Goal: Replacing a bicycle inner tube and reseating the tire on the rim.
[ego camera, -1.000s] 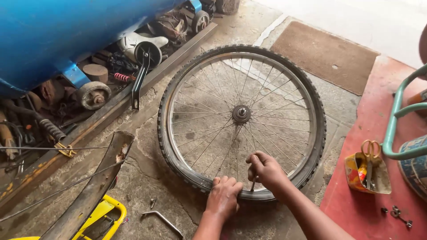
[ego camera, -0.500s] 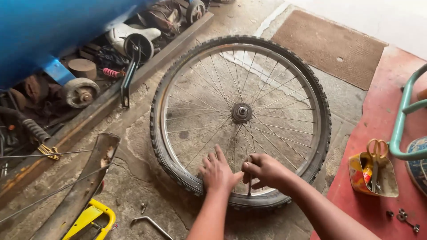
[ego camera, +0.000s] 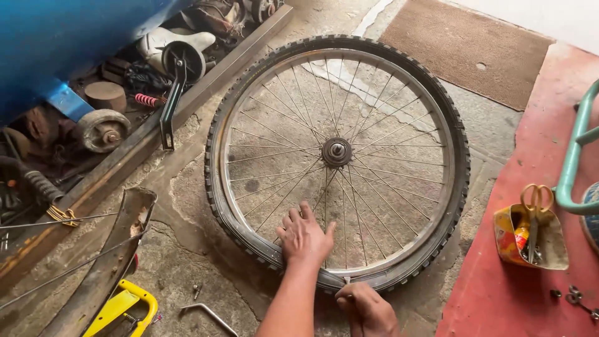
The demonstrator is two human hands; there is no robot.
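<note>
While your left hand [ego camera: 304,237] pressed spread fingers on the wheel [ego camera: 337,153], your right hand [ego camera: 368,310] gripped something unclear at the tyre's [ego camera: 458,187] near edge.

Right hand [ego camera: 368,310] cut off by bottom edge; what fingers grip at tyre [ego camera: 437,100] too small to tell, maybe thin tool. Left hand [ego camera: 304,237] hides some spokes. Green frame [ego camera: 571,159] and blue tank [ego camera: 68,37] cut off by edges.

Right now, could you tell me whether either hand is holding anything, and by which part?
The left hand lies flat on the spokes and near rim of the bicycle wheel, gripping nothing. The right hand is closed at the tyre's near edge; what it holds cannot be told.
</note>
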